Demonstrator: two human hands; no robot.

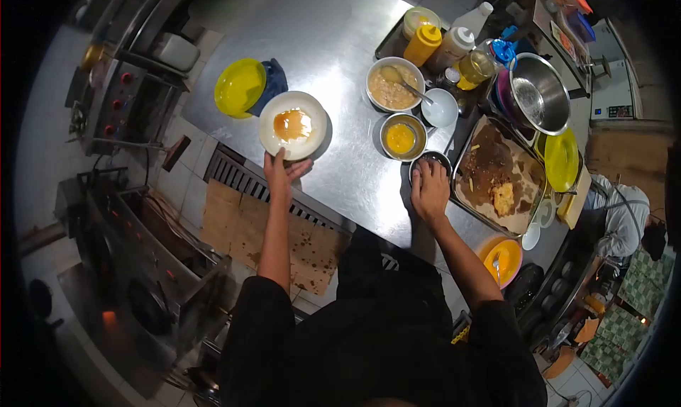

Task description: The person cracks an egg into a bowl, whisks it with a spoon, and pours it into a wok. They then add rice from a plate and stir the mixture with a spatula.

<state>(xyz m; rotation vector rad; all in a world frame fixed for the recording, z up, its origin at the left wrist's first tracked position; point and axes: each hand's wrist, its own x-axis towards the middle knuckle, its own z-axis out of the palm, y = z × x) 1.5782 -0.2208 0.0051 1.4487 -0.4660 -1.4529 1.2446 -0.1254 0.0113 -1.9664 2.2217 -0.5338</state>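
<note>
My left hand [279,174] grips the near rim of a white plate [267,137], thumb on top and fingers at its underside. A glossy brown sauce [292,125] lies in the plate's middle. My right hand [430,192] reaches into a small dark bowl [445,157], fingertips bent down inside it; what they pinch is hidden. Just behind that bowl stands a metal bowl [386,148] of yellow liquid that looks like beaten egg. Farther back is a white bowl [369,93] of pale chunky mixture with a ladle [417,93] in it.
A yellow-green plate [240,88] rests on a dark cloth [275,77] at left. Squeeze bottles [423,45] stand at the back. On the right are a lined tray [482,173] with fried food, a big steel bowl [540,95] and an orange bowl [505,254]. A person [624,212] is beyond.
</note>
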